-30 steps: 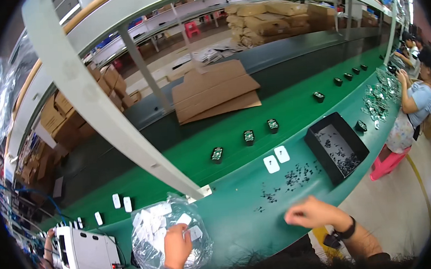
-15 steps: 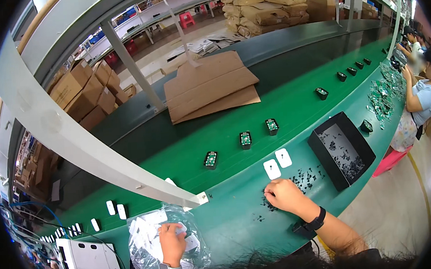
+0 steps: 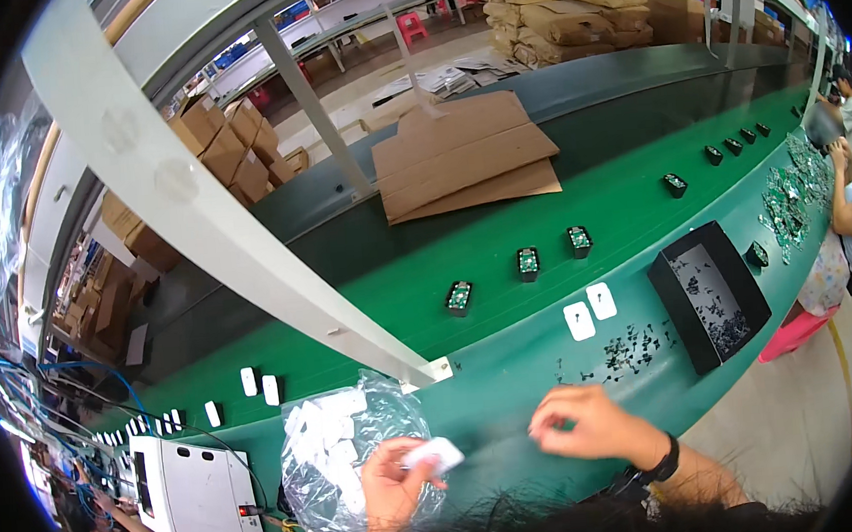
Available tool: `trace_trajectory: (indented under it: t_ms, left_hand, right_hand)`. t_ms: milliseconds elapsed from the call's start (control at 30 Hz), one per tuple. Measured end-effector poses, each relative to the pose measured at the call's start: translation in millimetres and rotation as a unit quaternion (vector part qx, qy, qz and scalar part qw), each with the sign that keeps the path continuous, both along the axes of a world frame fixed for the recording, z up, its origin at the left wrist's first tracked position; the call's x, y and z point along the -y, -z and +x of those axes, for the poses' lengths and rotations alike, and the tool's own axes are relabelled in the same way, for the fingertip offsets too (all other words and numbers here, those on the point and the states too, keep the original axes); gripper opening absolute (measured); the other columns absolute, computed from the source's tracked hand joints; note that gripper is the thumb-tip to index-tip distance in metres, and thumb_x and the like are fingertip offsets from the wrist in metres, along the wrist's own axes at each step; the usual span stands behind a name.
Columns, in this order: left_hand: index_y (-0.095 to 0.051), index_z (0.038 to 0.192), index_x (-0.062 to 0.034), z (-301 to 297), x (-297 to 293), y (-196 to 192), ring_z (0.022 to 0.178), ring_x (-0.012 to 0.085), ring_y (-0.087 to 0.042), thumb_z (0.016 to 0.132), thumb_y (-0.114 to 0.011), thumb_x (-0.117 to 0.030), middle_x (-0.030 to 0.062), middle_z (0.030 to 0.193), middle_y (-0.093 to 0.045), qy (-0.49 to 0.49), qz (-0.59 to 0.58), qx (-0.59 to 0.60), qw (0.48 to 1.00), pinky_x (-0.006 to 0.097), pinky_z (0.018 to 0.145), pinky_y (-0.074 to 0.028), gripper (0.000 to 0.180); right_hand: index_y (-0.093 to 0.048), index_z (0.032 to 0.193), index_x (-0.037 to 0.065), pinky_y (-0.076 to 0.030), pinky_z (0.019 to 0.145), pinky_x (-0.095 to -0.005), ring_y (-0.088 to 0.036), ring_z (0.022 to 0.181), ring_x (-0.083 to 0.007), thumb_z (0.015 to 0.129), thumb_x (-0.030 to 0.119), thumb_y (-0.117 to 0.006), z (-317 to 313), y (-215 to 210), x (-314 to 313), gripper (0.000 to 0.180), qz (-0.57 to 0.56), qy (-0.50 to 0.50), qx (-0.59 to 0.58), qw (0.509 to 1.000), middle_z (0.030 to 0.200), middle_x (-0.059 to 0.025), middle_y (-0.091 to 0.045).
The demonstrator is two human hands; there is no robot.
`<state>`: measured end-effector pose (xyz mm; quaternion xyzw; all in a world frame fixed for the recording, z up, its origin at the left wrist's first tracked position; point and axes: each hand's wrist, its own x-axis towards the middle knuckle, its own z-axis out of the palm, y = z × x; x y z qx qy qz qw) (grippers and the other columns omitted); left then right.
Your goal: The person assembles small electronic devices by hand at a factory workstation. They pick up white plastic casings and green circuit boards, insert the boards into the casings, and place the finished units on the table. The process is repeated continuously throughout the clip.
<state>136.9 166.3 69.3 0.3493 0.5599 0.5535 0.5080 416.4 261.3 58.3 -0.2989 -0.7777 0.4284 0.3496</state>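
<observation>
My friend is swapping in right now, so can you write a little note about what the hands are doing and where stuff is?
Left hand: holds a small white piece over the clear bag of white pieces.
Right hand: fingers pinched, near the scattered small black parts on the green bench edge.
Done: two white pieces lie by the black tray.
Left: many pieces still bagged.

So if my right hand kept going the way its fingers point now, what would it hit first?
The right hand points left toward the small white piece pinched in the left hand. It would probably meet that piece first, though depth is hard to judge.
</observation>
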Motion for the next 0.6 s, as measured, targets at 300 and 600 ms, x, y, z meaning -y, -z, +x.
trace_trajectory:
  t_ms: [300,600]
  left_hand:
    - [-0.056,0.12,0.0042,34,28,-12,0.106,0.0237,-0.067,0.083,-0.068,0.016,0.0204,0.117,-0.066,0.046,0.06,0.144,0.987,0.032,0.086,-0.057,0.041]
    - [-0.058,0.115,0.0037,47,28,28,0.107,0.0303,-0.067,0.102,-0.056,-0.011,0.0226,0.119,-0.065,-0.057,0.135,0.278,0.949,0.043,0.097,-0.054,0.02]
  right_hand:
    - [-0.066,0.09,0.002,-0.053,0.062,-0.0325,-0.064,0.07,-0.0228,0.078,0.002,-0.076,-61,-32,31,0.016,0.129,-0.037,-0.061,0.989,0.081,-0.0083,-0.066]
    - [-0.068,0.087,0.003,-0.053,0.059,-0.0307,-0.064,0.066,-0.0191,0.076,0.002,-0.077,-77,-30,44,0.015,0.055,-0.022,-0.056,0.997,0.079,-0.0062,-0.067]
